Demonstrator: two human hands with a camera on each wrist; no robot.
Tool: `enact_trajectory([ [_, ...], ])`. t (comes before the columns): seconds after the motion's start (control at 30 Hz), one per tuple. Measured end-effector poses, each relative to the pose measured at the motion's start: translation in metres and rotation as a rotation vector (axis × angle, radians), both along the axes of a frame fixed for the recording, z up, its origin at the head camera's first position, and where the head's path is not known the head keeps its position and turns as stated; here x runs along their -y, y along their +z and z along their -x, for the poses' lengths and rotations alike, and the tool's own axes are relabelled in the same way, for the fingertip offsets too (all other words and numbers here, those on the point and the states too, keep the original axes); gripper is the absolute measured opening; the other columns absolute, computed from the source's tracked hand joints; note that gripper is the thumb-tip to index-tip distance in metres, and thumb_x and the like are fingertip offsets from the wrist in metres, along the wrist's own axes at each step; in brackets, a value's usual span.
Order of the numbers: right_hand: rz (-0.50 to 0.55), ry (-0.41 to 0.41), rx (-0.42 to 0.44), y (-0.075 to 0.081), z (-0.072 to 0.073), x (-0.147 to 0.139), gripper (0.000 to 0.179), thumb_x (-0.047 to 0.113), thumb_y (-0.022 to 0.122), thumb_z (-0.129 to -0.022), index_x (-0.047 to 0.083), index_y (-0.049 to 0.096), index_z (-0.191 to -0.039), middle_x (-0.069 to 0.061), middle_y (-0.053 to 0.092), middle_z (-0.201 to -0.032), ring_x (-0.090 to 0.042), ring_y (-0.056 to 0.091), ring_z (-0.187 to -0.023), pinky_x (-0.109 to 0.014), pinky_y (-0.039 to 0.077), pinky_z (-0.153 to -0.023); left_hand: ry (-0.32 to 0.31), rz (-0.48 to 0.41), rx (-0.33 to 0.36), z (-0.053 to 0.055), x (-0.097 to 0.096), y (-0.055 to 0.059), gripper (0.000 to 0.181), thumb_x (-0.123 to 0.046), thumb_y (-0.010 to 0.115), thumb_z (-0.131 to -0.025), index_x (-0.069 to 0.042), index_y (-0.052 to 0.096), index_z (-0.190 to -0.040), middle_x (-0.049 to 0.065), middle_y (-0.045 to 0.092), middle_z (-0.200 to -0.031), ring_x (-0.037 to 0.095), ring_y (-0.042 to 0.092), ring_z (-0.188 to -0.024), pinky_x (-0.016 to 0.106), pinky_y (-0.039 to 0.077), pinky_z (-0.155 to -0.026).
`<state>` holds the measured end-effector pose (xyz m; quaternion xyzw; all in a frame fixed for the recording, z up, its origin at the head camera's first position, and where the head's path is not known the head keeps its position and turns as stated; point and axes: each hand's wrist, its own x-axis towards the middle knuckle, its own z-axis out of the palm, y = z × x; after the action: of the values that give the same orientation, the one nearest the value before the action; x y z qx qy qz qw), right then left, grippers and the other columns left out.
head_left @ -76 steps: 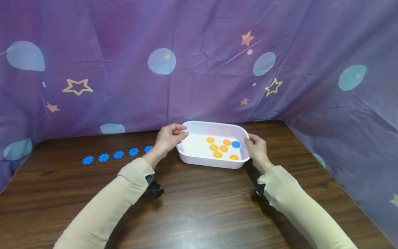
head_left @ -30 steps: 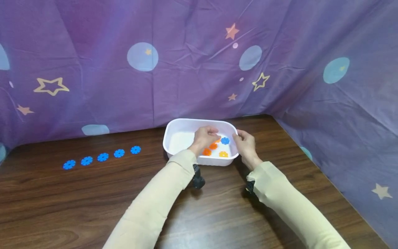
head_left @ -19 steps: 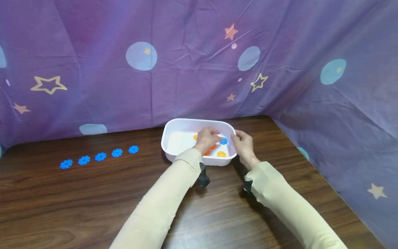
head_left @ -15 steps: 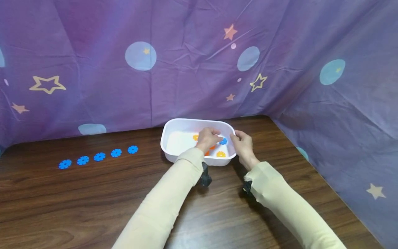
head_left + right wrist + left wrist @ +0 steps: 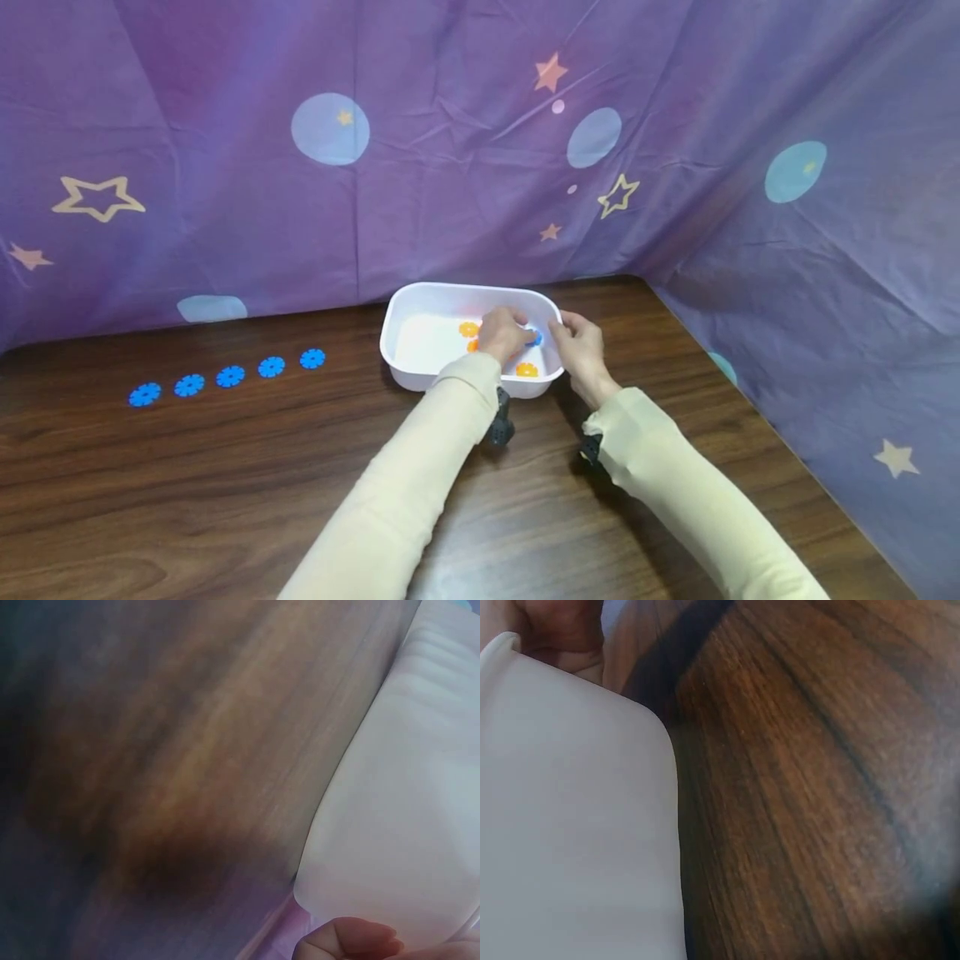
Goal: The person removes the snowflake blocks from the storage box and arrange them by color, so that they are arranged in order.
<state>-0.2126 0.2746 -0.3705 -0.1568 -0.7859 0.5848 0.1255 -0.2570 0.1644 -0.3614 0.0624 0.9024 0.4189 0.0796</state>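
Nearest are two pale sleeves (image 5: 420,475), a left and a right one, each with a black wrist camera (image 5: 501,423) beneath, reaching over the front part of the counter (image 5: 225,500). The left wrist crosses above the near wall of the white tray (image 5: 427,343), so a dip there could knock the rim.

Left of the tray, a row of five blue discs (image 5: 230,377) lies on the counter, each apart from the next, roughly following the far edge toward the left edge.

The one tray sits close to the far edge, toward the back right corner. The right hand (image 5: 587,346) pinches its right end wall; were that grip to loosen, the tray might slide or turn under a push from inside.

Inside, the left hand (image 5: 502,335) reaches to the single loose blue disc (image 5: 536,337) near the tray's right end. Fingertips meet it, but I cannot tell whether that grip is pinching it or only touching it. The disc looks thin, so a fingertip could skate off it, or an orange neighbour could be nudged along. At least three orange discs (image 5: 527,369) show; the left hand may hide more.

Farthest is one purple curtain (image 5: 450,237), behind the far edge and along the right edge
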Motion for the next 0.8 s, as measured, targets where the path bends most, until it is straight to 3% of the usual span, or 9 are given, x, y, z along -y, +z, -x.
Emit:
enact_trajectory([
  [0.4,-0.014,-0.007,-0.002,-0.0017,0.0015,0.0,0.039,0.012,0.049,-0.094,-0.007,0.051,-0.128,-0.027,0.059,-0.116,-0.032,0.059,-0.101,-0.035,0.054,-0.084,-0.037,0.126,-0.013,0.0024,-0.0024,0.0001,0.035,-0.026,0.074,-0.08,-0.012,0.067,-0.111,0.004,0.066,-0.114,0.021,0.059,-0.108,0.03,0.046,-0.093],
  [0.8,-0.01,-0.015,0.0,-0.0022,0.0024,-0.0003,0.038,0.012,0.05,-0.095,-0.006,0.052,-0.127,-0.026,0.059,-0.115,-0.031,0.058,-0.101,-0.036,0.053,-0.085,-0.043,0.204,-0.044,0.0022,-0.0048,0.0007,0.029,-0.023,0.075,-0.079,-0.012,0.068,-0.105,0.005,0.066,-0.109,0.022,0.06,-0.102,0.032,0.049,-0.086],
])
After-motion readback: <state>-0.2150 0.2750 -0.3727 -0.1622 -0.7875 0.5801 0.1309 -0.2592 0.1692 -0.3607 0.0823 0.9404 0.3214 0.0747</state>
